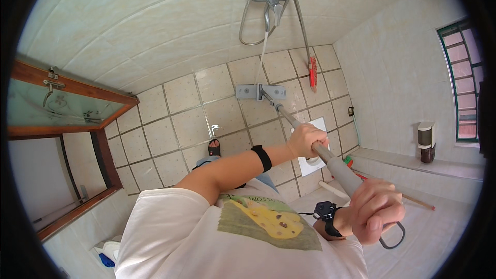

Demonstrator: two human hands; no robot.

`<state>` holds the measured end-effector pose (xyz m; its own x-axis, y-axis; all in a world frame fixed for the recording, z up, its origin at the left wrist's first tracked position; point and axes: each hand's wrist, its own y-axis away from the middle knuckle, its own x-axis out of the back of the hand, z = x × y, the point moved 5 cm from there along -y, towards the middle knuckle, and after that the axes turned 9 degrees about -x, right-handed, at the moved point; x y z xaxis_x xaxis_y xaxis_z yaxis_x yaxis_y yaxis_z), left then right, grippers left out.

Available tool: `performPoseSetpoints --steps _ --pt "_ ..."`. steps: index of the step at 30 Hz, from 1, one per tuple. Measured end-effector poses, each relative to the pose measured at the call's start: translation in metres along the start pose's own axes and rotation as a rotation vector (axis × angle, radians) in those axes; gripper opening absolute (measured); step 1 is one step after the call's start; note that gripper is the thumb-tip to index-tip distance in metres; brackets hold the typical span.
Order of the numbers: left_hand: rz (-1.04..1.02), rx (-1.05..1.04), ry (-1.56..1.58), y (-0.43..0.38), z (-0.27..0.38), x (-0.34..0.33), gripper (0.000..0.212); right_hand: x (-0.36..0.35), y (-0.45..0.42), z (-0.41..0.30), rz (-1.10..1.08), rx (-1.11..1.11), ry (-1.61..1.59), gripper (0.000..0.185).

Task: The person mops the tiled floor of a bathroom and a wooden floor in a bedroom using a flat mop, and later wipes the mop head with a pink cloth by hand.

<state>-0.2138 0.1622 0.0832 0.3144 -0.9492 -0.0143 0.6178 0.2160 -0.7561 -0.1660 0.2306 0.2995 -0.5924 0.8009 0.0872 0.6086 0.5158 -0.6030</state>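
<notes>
A flat mop with a grey pole runs from my hands down to its grey rectangular head plate [250, 91] just above or on the tiled floor. My left hand [307, 140] grips the pole [290, 117] midway. Nearer me, my right hand [375, 211] is closed around the thicker grey upper grip [345, 174], where a wire hanging loop [403, 236] sticks out. From the spout of the wall-mounted shower mixer tap [267, 17], a thin water stream [262, 56] falls onto the mop head. The underside of the plate is hidden.
A red-bristled broom [313, 73] stands against the far wall beside the shower hose [242, 27]. The squat toilet [323, 124] lies under the pole. A soap dispenser [426, 135] hangs at right above a ledge [403, 162]. A wood-framed glass door [69, 100] stands at left. The floor tiles [192, 122] look wet.
</notes>
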Motion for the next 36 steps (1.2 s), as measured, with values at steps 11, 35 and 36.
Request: performPoseSetpoints --steps 11,35,36 --pt "-0.136 0.029 -0.049 0.001 -0.028 0.003 0.020 0.004 0.003 0.021 -0.123 -0.075 -0.095 0.014" --pt "-0.437 0.125 0.055 0.044 -0.019 0.023 0.013 -0.014 0.013 -0.010 -0.628 0.076 -0.472 0.015" --pt "-0.426 0.128 0.062 0.047 -0.014 0.023 0.013 -0.012 0.011 -0.014 -0.646 0.068 -0.499 0.015"
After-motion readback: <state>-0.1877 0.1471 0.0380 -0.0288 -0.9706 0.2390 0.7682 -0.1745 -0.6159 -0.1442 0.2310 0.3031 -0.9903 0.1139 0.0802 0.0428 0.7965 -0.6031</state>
